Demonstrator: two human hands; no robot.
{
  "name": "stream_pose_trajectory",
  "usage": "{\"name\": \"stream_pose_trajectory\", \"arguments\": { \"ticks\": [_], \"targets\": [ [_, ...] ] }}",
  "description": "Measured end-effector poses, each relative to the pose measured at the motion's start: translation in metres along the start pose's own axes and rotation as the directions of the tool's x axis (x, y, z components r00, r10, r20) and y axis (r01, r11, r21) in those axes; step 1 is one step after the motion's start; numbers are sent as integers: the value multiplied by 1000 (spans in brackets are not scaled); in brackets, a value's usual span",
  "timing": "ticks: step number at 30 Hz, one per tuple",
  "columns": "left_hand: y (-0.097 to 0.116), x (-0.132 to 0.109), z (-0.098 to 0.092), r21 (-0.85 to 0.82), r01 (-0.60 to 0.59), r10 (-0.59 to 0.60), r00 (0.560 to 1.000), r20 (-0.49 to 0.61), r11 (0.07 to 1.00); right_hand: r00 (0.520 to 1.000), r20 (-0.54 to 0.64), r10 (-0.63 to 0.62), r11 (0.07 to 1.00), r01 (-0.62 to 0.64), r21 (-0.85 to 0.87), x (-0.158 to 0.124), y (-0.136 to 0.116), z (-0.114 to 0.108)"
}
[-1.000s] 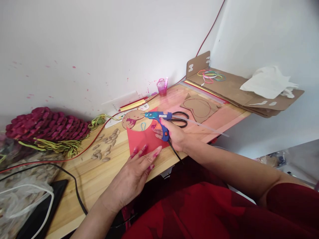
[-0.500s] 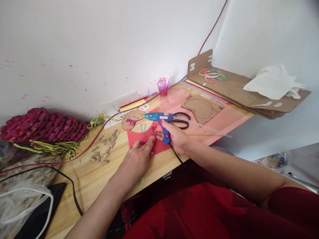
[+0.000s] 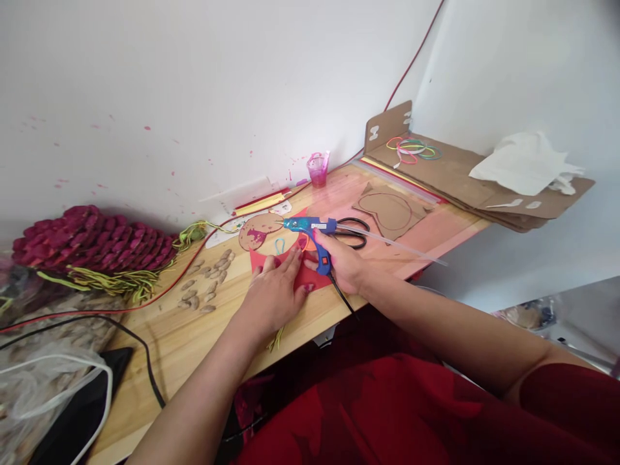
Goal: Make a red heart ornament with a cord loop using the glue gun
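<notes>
My right hand [image 3: 345, 263] is wrapped round a blue hot glue gun [image 3: 322, 250], whose nozzle points left and whose clear glue stick juts out behind. On the red paper [image 3: 258, 259] my left hand [image 3: 274, 292] lies flat with its fingers stretched out, close to the gun's trigger. Just beyond that hand, a small light-blue loop [image 3: 279, 245] rests by the paper's cut-out edge. A rounded cardboard piece [image 3: 261, 231] with magenta paint sits near the nozzle tip. Behind the gun, black-handled scissors [image 3: 364, 226] lie partly hidden.
Several peanut-like shells [image 3: 212, 274] lie to the left. A magenta scaled piece [image 3: 92, 239] with yellow-green yarn stands by the wall. Red and black cables cross the table. A cup of pink paint [image 3: 318, 170], marked cardboard [image 3: 387, 212] and stacked cardboard with white tissue [image 3: 527, 165] are farther right.
My left hand has turned flatter and spread its fingers over the red paper, uncovering yellow-green strands at the table edge. The glue gun stays in my right hand, almost unmoved.
</notes>
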State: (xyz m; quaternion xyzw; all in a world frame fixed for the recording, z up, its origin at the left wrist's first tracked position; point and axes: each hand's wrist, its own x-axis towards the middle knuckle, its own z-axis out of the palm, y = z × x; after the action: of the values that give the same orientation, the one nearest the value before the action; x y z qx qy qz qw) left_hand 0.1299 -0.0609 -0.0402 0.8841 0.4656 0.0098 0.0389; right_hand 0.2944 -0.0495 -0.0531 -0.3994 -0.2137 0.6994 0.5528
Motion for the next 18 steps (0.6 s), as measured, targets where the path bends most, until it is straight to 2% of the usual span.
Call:
{"name": "stream_pose_trajectory", "arguments": {
  "ticks": [4,6,8,10,11,13,14,16,18],
  "targets": [
    [12,-23,3,-24,-4,4,1000,22,1000,1000,6,-3,1000,4,-27,1,1,0],
    [16,-38,1,-88,-44,48,998,41,995,1000,1,-6,999,6,-38,1,2,-1],
    [17,-52,-5,-189,-123,134,990,46,974,1000,-13,-17,999,17,-42,2,3,-2],
    [15,-61,-12,-361,-203,237,970,51,910,999,-25,-39,998,38,-45,2,1,-4],
    [13,-63,-15,-447,-203,240,970,28,871,998,-32,-59,997,58,-45,2,-1,-5],
    [6,-60,-19,-550,-172,165,984,-64,817,992,-46,-119,992,117,-48,1,-7,-7],
    [1,-57,-19,-552,-159,109,987,-122,819,988,-42,-152,987,150,-52,0,-11,-9],
    [-9,-45,-16,-488,-138,48,980,-193,862,978,-20,-207,976,206,-66,-2,-20,-13],
    [-19,-30,-9,-405,-152,61,972,-228,902,979,-8,-202,975,200,-99,-6,-27,-16]
  ]
}}
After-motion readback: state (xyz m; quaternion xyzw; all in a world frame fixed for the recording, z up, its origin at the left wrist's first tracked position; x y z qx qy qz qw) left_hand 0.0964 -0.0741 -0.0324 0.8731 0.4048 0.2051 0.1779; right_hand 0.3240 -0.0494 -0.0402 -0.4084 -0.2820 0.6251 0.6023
